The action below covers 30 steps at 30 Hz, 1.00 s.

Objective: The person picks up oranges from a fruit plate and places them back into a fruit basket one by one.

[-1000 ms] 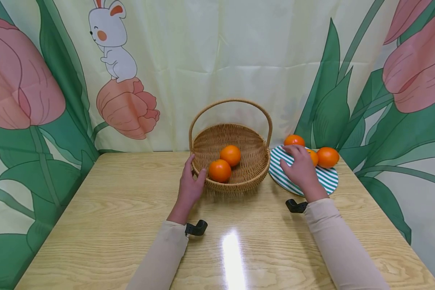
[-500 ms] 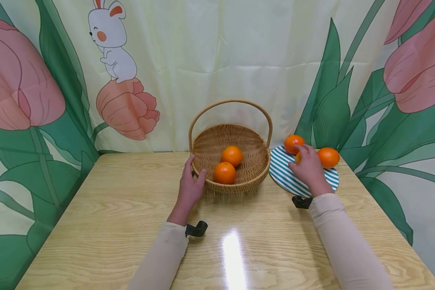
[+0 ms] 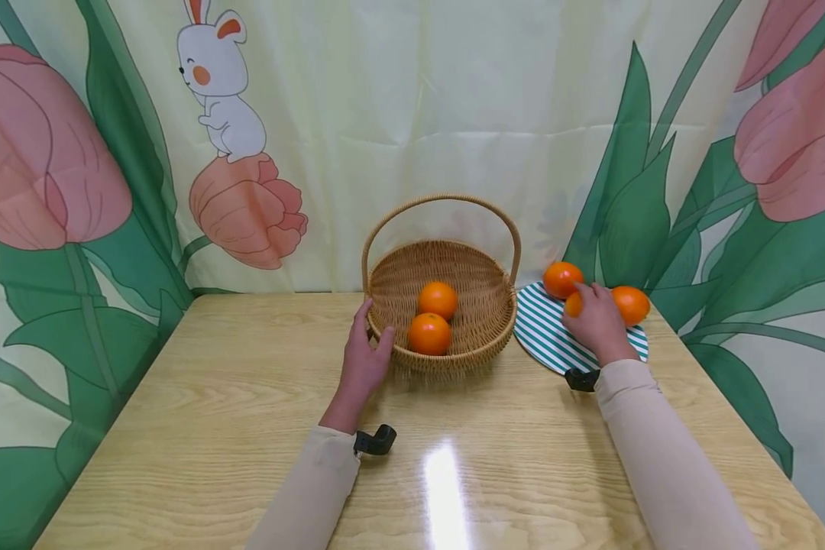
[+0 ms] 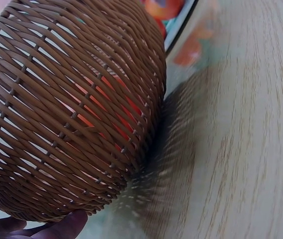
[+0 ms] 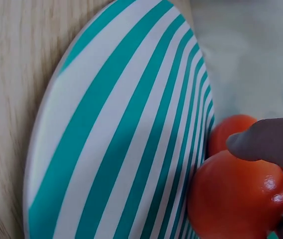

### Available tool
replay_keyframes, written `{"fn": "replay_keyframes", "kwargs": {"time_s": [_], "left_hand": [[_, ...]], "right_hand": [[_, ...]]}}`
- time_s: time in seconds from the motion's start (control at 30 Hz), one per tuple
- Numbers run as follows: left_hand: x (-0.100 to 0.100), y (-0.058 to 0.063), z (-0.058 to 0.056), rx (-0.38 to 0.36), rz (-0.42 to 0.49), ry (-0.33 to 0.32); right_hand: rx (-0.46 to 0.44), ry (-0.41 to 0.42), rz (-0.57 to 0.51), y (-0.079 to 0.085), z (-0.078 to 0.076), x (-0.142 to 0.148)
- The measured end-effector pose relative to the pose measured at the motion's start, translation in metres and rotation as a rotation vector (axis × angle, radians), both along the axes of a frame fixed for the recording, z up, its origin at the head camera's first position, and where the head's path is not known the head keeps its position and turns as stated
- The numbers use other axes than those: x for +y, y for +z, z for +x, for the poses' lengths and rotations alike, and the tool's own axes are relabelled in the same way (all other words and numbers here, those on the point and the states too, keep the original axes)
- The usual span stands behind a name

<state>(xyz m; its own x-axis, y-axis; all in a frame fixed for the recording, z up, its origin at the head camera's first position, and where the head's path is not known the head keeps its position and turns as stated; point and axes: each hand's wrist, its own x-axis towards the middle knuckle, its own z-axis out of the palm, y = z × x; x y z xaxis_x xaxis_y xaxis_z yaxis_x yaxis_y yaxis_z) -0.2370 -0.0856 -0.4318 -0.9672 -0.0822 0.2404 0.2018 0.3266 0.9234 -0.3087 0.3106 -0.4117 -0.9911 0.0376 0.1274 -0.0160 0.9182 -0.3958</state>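
Note:
A wicker basket (image 3: 447,363) with a tall arched handle stands at the back middle of the table, two oranges (image 3: 429,334) lying inside it. Against its left side rests my left hand (image 3: 363,365), thumb at the front and fingers along the wall; the left wrist view shows their tips at the outer weave (image 4: 76,139). My right hand (image 3: 596,325) grips an orange (image 5: 236,196) over the striped plate (image 3: 546,328), thumb on its upper side. The hand covers much of this orange in the head view. Another orange (image 3: 562,279) sits behind it, and one more orange (image 3: 630,305) to its right.
The green-and-white plate lies right of the basket, near the table's (image 3: 213,428) back right corner. Behind the table hangs a curtain (image 3: 412,92) printed with tulips and a rabbit. A black wrist camera (image 3: 376,440) sits on the left wrist.
My right hand has moved right over the plate, and its fingers have come around the orange there. The oranges in the basket have shifted slightly. My left hand stays at the basket.

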Motion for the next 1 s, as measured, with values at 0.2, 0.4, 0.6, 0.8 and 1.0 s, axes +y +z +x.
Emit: {"fn": "replay_keyframes", "kwargs": {"time_s": [0.2,0.4,0.6,0.8,1.0], "left_hand": [[0.002,0.002,0.002,-0.005,0.009,-0.003],[0.003,0.003,0.004,-0.014,0.006,-0.006],[0.003,0.003,0.004,-0.015,-0.001,0.009],[0.002,0.001,0.003,-0.016,0.010,0.002],[-0.001,0.001,0.001,-0.040,-0.002,0.005]], "right_hand": [[0.002,-0.015,0.040,0.001,0.006,0.002],[0.050,-0.001,0.063,-0.001,0.011,0.003],[0.054,0.023,0.079,0.000,0.014,0.001],[0.070,0.040,0.093,0.003,0.019,-0.003],[0.129,0.056,0.081,0.013,0.027,-0.013]]}}
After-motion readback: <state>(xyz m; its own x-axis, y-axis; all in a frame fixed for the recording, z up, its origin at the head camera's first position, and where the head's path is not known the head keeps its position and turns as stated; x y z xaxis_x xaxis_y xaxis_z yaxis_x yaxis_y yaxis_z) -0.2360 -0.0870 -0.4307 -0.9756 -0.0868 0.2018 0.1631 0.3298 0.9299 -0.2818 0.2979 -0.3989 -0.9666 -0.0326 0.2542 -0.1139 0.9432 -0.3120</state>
